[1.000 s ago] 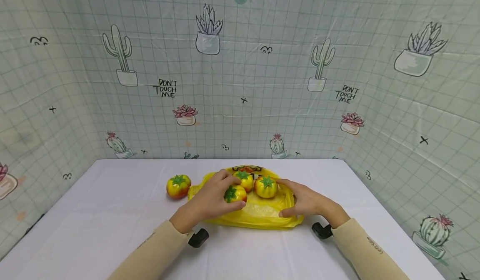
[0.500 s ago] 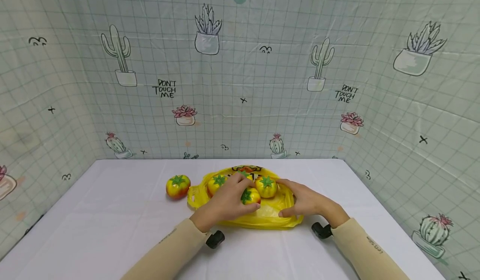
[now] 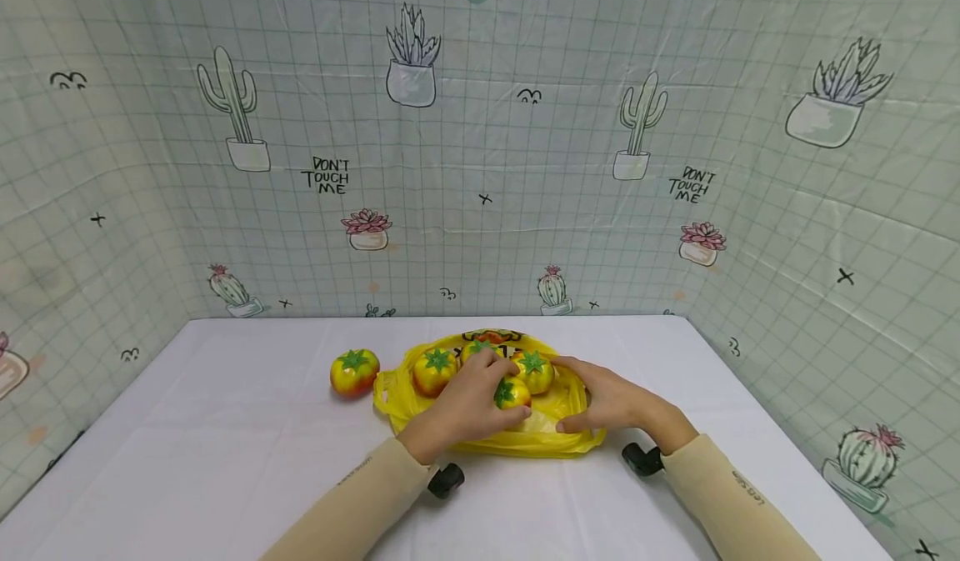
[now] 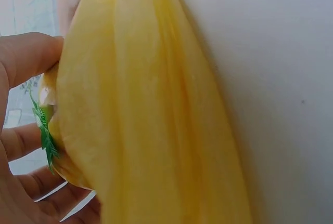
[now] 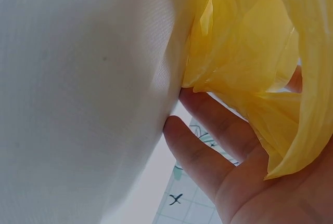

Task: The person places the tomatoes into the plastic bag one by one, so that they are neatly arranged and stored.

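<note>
My left hand (image 3: 468,407) grips a yellow-red tomato (image 3: 513,393) with a green star-shaped top, over the opening of a yellow plastic bag (image 3: 525,444). The left wrist view shows this tomato (image 4: 51,135) between thumb and fingers, partly hidden by the bag's side (image 4: 151,104). Several similar tomatoes lie in the bag, such as one at its left (image 3: 435,371) and one at its right (image 3: 536,372). My right hand (image 3: 611,398) holds the bag's right side, with some fingers outside the plastic (image 5: 291,130). One more tomato (image 3: 355,373) sits on the table left of the bag.
A white cloth covers the table (image 3: 225,436). Behind and beside it hang grid-patterned sheets (image 3: 480,252) with cactus drawings. A black wrist device (image 3: 642,459) shows below the right wrist, and another (image 3: 447,480) below the left.
The left hand has carried its tomato to the right across the bag. This uncovers a tomato at the bag's left side. The right hand stays in place on the bag.
</note>
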### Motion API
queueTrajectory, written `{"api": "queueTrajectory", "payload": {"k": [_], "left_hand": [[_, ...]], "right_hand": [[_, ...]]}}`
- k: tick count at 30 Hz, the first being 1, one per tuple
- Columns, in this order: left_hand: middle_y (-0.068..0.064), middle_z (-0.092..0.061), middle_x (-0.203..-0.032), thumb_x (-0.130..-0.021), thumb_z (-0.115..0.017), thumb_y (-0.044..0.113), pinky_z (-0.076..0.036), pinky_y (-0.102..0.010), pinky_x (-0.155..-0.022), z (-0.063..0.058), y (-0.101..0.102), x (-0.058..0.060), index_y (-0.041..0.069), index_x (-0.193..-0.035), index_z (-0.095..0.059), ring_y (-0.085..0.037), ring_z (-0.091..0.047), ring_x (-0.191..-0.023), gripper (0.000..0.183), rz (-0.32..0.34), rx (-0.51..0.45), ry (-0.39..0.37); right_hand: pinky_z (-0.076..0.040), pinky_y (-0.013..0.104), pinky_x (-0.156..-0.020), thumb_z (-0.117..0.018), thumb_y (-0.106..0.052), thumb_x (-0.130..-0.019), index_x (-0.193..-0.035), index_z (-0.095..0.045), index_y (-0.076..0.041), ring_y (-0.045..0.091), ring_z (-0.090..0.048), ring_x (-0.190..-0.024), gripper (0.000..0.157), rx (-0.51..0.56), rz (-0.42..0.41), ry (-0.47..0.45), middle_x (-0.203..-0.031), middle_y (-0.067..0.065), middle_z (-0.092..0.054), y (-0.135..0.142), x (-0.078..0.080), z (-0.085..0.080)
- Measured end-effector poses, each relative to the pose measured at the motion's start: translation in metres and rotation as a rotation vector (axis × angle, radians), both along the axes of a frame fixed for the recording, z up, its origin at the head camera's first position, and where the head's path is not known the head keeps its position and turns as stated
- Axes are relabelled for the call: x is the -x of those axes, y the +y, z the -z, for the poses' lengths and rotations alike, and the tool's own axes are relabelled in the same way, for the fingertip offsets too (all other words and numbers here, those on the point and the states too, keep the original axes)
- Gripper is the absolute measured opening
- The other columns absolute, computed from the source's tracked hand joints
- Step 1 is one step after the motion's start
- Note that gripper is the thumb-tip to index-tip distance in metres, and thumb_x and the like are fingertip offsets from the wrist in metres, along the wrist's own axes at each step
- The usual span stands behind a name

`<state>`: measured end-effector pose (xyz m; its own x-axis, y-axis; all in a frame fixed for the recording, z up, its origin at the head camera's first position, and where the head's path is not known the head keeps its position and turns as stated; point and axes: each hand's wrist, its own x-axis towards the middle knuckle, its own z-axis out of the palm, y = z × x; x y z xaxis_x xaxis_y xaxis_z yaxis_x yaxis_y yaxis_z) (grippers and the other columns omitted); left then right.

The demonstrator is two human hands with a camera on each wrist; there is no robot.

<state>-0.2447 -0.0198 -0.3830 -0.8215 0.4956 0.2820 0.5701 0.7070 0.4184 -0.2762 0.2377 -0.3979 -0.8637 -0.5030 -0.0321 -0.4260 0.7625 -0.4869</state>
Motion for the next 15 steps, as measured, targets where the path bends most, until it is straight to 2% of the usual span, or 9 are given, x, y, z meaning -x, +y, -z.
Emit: {"api": "queueTrajectory", "payload": {"k": [8, 15], "left_hand": [[0.001, -0.044, -0.103, -0.080, -0.071, 0.048, -0.046, -0.031, -0.086, 0.0036, 0.0039, 0.0013, 0.017, -0.120, -0.058, -0.013, -0.046, -0.092, 0.052, -0.024, 0.004, -0.035], [-0.001, -0.046, -0.109, -0.080, -0.071, 0.049, -0.047, -0.034, -0.091, 0.0065, 0.0072, 0.0017, 0.017, -0.120, -0.058, -0.015, -0.047, -0.098, 0.053, -0.045, 0.011, -0.050]], "right_hand": [[-0.029, 0.054, -0.107, -0.077, -0.049, -0.070, -0.148, -0.031, -0.019, 0.028, -0.037, -0.134, 0.095, 0.002, -0.005, 0.005, -0.147, 0.007, -0.038, 0.0005, 0.0002, -0.0006], [-0.030, 0.055, -0.106, -0.078, -0.049, -0.070, -0.148, -0.032, -0.019, 0.029, -0.037, -0.133, 0.096, 0.010, -0.004, -0.003, -0.147, 0.007, -0.039, 0.0006, 0.0001, -0.0010]]}}
